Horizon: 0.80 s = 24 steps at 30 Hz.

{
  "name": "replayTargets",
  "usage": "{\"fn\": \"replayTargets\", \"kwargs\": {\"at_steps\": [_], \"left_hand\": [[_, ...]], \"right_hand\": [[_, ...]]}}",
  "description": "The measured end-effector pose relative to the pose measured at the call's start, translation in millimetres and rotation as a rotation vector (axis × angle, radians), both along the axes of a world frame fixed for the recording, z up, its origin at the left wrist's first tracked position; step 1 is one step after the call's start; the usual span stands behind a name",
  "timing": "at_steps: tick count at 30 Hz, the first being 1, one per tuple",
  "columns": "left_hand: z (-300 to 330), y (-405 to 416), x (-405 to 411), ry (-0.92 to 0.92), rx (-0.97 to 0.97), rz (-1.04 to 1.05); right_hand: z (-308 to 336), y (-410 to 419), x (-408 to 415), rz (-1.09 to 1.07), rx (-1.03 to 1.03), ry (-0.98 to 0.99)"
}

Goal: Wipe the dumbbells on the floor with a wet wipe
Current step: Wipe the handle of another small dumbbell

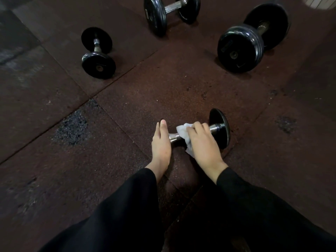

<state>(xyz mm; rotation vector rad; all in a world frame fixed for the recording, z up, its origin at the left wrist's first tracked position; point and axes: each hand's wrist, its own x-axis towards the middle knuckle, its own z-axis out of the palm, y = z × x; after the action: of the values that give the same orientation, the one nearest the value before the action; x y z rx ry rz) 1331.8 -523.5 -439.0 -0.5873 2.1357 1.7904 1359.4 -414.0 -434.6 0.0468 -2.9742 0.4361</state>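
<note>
**On the gym floor, a wipe around the nearest handle**

On the dark reddish rubber floor [163,79], just ahead of the person, lies a small dumbbell [218,129] with black plates and a shiny metal handle. The right hand [201,142] curls over that handle, its fingers wrapped round a crumpled white wet wipe [183,137] that sits pressed against the metal — part of the wipe hangs out below the palm. The left hand [161,142] stands edge-on with its fingers straight and close together, laid flat against the dumbbell's left plate, which it hides almost wholly; it grasps nothing. The right plate stands upright on the floor, in plain sight.

Both arms wear black sleeves [127,206] that reach to the wrists.

Three more dumbbells rest farther off, well apart from the hands: a small one [98,51] to the left, a medium one [171,12] at the top centre, and a thick, heavy one [252,37] to the right. All have black plates. A worn, grey rough patch [71,130] marks the floor tile to the left of the hands — seams between tiles run diagonally across the view.
</note>
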Motion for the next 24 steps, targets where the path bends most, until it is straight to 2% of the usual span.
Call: {"fn": "replayTargets", "kwargs": {"at_steps": [6, 9, 12, 17, 19, 22, 24], "left_hand": [[-2, 0, 0, -0.001, 0.001, -0.008], [0, -1, 0, 0.003, 0.009, -0.017], [-5, -2, -3, 0.007, -0.003, -0.018], [-6, -2, -2, 0.006, -0.004, -0.013], [-5, -1, -1, 0.010, -0.010, -0.014], [-3, -1, -2, 0.005, -0.007, -0.007], [-2, -1, -3, 0.002, -0.012, -0.010]], "right_hand": [[-6, -13, 6, 0.027, 0.015, 0.003], [-5, 1, 7, -0.026, 0.017, -0.124], [-2, 8, 4, -0.113, 0.055, -0.147], [-5, 8, 14, -0.148, -0.043, -0.180], [-6, 11, 20, -0.162, -0.177, -0.155], [-10, 12, 21, -0.147, -0.133, -0.035], [-8, 9, 20, -0.157, -0.158, -0.066]]}}
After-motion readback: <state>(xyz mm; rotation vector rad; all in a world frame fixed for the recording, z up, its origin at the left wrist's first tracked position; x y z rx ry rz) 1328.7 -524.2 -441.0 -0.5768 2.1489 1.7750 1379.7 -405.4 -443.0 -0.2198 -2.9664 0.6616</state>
